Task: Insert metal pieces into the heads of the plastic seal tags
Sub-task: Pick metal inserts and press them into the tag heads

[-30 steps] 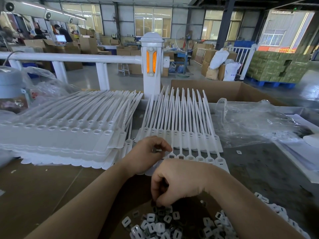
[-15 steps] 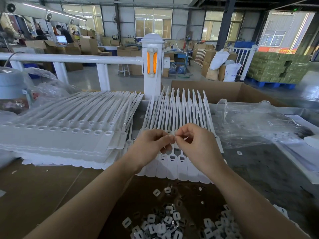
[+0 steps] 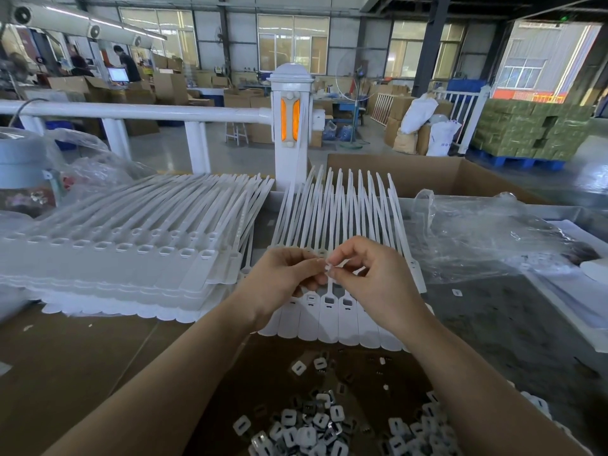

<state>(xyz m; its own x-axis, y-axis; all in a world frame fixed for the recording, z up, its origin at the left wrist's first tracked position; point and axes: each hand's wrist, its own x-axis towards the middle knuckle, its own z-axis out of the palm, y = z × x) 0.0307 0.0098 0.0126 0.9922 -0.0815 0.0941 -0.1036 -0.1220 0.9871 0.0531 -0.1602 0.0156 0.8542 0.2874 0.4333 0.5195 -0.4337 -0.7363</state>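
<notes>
A joined row of white plastic seal tags point(image 3: 332, 319) lies in front of me, heads near, tails fanning away. Above it, my right hand point(image 3: 375, 284) pinches a small white-and-metal piece point(image 3: 329, 268) between thumb and forefinger. My left hand point(image 3: 279, 284) meets it from the left, fingertips touching the same piece. A heap of loose metal pieces point(image 3: 316, 429) lies on cardboard below my forearms.
A tall stack of more seal tag strips point(image 3: 108, 258) sits to the left. Crumpled clear plastic point(image 3: 487, 238) lies to the right, an open cardboard box point(image 3: 427, 176) behind it. A white railing post point(image 3: 291, 126) stands beyond the tags.
One second ago my right hand was down in the heap of pieces. It rose to meet my left hand above the tags, and both now hold one piece there.
</notes>
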